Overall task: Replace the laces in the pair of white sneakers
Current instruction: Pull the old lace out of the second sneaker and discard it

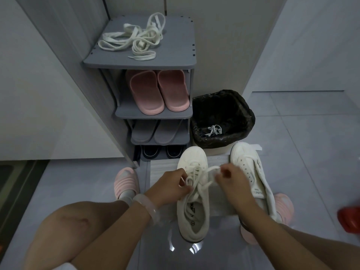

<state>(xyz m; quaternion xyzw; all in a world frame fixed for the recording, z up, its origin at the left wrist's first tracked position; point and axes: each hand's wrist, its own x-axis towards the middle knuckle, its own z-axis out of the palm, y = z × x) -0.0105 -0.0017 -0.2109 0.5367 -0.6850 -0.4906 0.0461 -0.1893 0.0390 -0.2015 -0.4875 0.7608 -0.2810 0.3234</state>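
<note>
Right hand motion-blurred; fingertips and lace end they pinch smear together, exact grip unclear. Left hand fingers cover part of the laced sneaker's lace rows. Print on both insoles too small to read. Red object cut off by right frame edge, unidentifiable. Black shoes on lowest rack shelf, only toes visible, dark. Grey slippers partly hidden under shelf above. White tangle in the bin small, likely lace, can't confirm. Right pink slipper mostly behind forearm and unlaced sneaker.
</note>
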